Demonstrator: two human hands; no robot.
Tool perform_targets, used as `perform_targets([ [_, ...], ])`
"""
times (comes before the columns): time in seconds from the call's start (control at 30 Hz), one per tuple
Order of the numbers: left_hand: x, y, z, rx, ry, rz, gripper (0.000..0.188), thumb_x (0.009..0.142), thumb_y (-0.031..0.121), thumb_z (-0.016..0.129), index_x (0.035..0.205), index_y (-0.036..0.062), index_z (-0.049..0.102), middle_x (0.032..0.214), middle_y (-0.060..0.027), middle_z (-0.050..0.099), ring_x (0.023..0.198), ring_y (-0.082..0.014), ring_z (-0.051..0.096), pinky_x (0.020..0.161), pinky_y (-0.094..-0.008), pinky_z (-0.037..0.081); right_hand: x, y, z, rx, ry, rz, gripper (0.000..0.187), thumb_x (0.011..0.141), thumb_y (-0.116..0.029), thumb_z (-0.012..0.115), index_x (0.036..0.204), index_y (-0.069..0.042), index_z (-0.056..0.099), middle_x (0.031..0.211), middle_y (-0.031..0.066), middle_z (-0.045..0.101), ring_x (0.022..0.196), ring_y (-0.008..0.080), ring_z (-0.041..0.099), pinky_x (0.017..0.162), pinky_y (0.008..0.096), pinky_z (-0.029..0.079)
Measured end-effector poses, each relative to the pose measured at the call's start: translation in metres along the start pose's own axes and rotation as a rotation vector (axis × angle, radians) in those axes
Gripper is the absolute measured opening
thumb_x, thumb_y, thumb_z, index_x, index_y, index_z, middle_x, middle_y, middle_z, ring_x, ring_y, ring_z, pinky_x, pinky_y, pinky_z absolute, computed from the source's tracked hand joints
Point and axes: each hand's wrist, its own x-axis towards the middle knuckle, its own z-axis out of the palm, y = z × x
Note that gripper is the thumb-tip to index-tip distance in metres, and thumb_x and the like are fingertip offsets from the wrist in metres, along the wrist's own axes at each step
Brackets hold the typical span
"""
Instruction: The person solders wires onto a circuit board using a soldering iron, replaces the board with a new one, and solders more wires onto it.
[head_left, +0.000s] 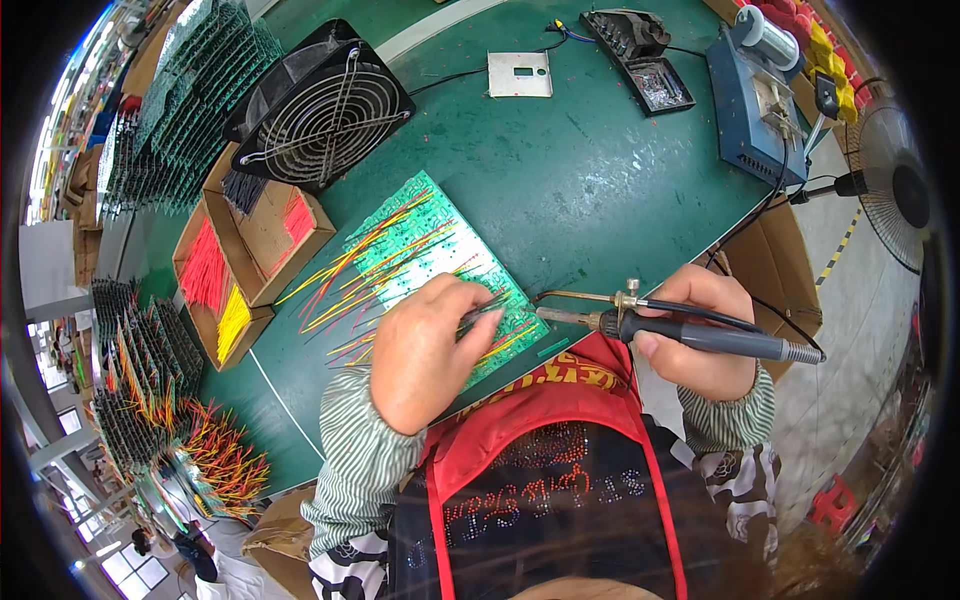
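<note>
A green circuit board [490,262] lies aslant on the table in front of me, with rows of red, yellow and dark wires [345,290] sticking out to its left. Over its lower part, my left hand [425,350] is closed, thumb and forefinger pinching a thin dark wire [478,314]. My right hand [712,375] grips a soldering iron [740,338] by its dark handle. The iron's tip points left and reaches the board's right edge, close to my left fingertips. A thin solder feed tube [580,296] runs above the iron's barrel; whether the tip touches a joint is too small to tell.
Left of the board stands a divided cardboard box [285,265] of cut wires. Behind it are a black fan [325,110] and stacked boards [195,95]. A blue soldering station [745,125] with a solder spool [768,40] stands far right, beside a black open case [655,85].
</note>
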Motion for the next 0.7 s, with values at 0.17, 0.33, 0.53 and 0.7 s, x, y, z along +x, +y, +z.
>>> perform_targets([
  [0.17, -0.029, -0.007, -0.036, 0.108, 0.199, 0.007, 0.009, 0.078, 0.008, 0.069, 0.084, 0.0031, 0.064, 0.078, -0.0111, 0.064, 0.07, -0.029, 0.062, 0.061, -0.0379, 0.049, -0.01, -0.005, 0.007, -0.039, -0.049, -0.026, 0.018, 0.071, -0.01, 0.074, 0.077, -0.002, 0.059, 0.059, 0.0036, 0.06, 0.05, 0.0095, 0.058, 0.048, 0.0243, 0.044],
  [0.33, -0.072, -0.001, -0.029, 0.063, 0.036, -0.027, 0.007, 0.078, 0.006, 0.068, 0.084, 0.0036, 0.065, 0.077, -0.011, 0.064, 0.069, -0.0295, 0.062, 0.061, -0.0378, 0.049, -0.01, -0.012, 0.03, 0.005, -0.132, -0.092, 0.018, 0.067, -0.01, 0.075, 0.076, -0.004, 0.06, 0.056, 0.0038, 0.058, 0.047, 0.0125, 0.057, 0.046, 0.026, 0.043],
  [0.53, -0.076, -0.01, -0.015, -0.092, -0.023, -0.133, 0.007, 0.079, 0.005, 0.068, 0.082, 0.0012, 0.063, 0.072, -0.0115, 0.06, 0.065, -0.0259, 0.059, 0.059, -0.034, 0.046, -0.009, -0.01, 0.046, 0.078, -0.203, -0.05, 0.016, 0.068, -0.009, 0.072, 0.073, -0.004, 0.058, 0.055, 0.0032, 0.058, 0.047, 0.0129, 0.057, 0.045, 0.0268, 0.042],
  [0.7, -0.076, -0.015, -0.013, -0.133, -0.018, -0.153, 0.008, 0.079, 0.006, 0.069, 0.081, 0.0005, 0.063, 0.071, -0.01, 0.059, 0.061, -0.022, 0.057, 0.057, -0.031, 0.045, -0.009, -0.008, 0.05, 0.054, -0.181, -0.046, 0.015, 0.069, -0.008, 0.071, 0.073, -0.004, 0.057, 0.055, 0.0037, 0.058, 0.047, 0.013, 0.058, 0.045, 0.0272, 0.042],
])
